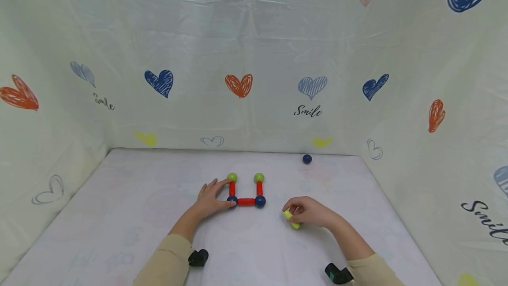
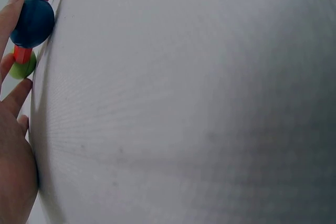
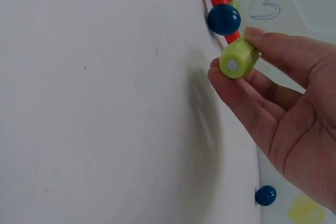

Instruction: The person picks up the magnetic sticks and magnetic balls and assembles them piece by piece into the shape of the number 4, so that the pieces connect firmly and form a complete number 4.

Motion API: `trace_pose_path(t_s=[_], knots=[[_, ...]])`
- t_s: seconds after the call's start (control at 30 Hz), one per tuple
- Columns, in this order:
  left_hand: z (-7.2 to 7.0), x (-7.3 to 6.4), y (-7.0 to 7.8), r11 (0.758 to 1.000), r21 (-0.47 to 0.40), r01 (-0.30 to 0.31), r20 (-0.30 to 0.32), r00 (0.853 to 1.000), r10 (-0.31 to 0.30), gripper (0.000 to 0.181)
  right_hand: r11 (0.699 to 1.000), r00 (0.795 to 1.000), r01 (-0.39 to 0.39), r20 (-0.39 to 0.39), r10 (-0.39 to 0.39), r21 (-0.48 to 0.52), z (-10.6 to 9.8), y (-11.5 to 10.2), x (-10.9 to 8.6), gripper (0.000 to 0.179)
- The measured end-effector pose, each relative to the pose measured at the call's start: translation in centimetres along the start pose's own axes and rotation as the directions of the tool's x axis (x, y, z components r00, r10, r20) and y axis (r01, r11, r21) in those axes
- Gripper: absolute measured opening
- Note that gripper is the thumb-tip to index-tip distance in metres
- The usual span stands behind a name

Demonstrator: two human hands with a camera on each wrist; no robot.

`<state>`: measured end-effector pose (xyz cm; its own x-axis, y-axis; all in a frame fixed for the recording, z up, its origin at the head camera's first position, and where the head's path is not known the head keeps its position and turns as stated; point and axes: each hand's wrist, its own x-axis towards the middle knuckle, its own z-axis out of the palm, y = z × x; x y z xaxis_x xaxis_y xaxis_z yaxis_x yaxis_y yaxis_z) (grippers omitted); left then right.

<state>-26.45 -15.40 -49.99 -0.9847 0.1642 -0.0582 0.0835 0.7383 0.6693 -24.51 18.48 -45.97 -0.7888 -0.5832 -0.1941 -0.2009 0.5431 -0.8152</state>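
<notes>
A U-shaped frame of magnetic building pieces lies on the table: a red crosswise rod (image 1: pixel 246 202) joins two dark blue balls, and from these two red side rods lead to a left green ball (image 1: pixel 232 177) and a right green ball (image 1: pixel 259 177). My left hand (image 1: pixel 209 200) holds the frame's left side, thumb against the left blue ball (image 2: pixel 32 23), fingers by the left red rod and green ball. To the right of the frame, my right hand (image 1: pixel 311 212) pinches a yellow-green magnetic rod (image 3: pixel 239 60) between thumb and fingertips, its pale metal end showing in the right wrist view.
A loose dark blue ball (image 1: pixel 307 159) sits near the table's back edge, right of the frame. The white-covered table (image 1: pixel 131 197) meets a pale curtain (image 1: pixel 274 56) printed with hearts behind and at the sides. Black wrist devices show at both sleeves.
</notes>
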Motion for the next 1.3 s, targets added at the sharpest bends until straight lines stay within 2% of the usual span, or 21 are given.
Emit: trace_pose_path(t_s=[0.5, 0.87, 1.3], knots=[[0.2, 0.2, -0.5, 1.0, -0.004, -0.024, -0.004, 1.0, 0.024, 0.079, 0.99, 0.999, -0.021, -0.025, 0.025, 0.138, 1.9, -0.8, 0.8, 0.024], [0.2, 0.2, -0.5, 1.0, 0.011, -0.013, -0.005, 1.0, 0.013, 0.08, 0.976, 0.995, -0.065, -0.061, 0.079, 0.206, 3.6, -1.3, 1.7, 0.025], [0.3, 0.2, -0.6, 1.0, 0.009, -0.023, -0.007, 1.0, 0.023, 0.08, 0.96, 0.992, -0.062, -0.087, 0.089, 0.275, 5.2, -1.7, 2.7, 0.024]])
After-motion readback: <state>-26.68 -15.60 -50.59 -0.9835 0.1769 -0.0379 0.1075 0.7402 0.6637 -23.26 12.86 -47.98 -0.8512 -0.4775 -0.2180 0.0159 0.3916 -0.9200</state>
